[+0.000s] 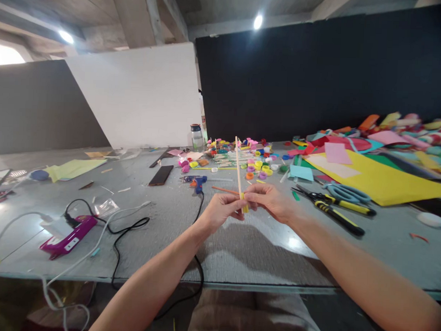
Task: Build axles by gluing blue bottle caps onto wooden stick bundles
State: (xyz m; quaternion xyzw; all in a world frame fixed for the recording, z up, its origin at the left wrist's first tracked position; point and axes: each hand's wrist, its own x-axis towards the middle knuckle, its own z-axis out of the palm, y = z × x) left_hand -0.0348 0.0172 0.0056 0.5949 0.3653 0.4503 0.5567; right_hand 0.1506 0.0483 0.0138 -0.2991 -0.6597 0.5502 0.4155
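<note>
A thin pale wooden stick (238, 161) stands nearly upright between my hands, above the grey table. Around its lower end is a small yellow piece (245, 209). My left hand (224, 209) pinches the stick near its bottom from the left. From the right, my right hand (268, 200) has its thumb and fingers closed on the yellow piece. The fingertips of both hands nearly meet and partly hide the piece. Just behind the hands, an orange-brown stick (225, 190) lies on the table.
A blue glue gun (198, 184) and a dark phone (161, 175) lie left of centre. Pliers (339, 219) and blue-handled scissors (346, 193) are at right, before a yellow sheet (382, 181). Colourful caps (258, 165) are behind. A purple power strip (69, 237) with cables sits left.
</note>
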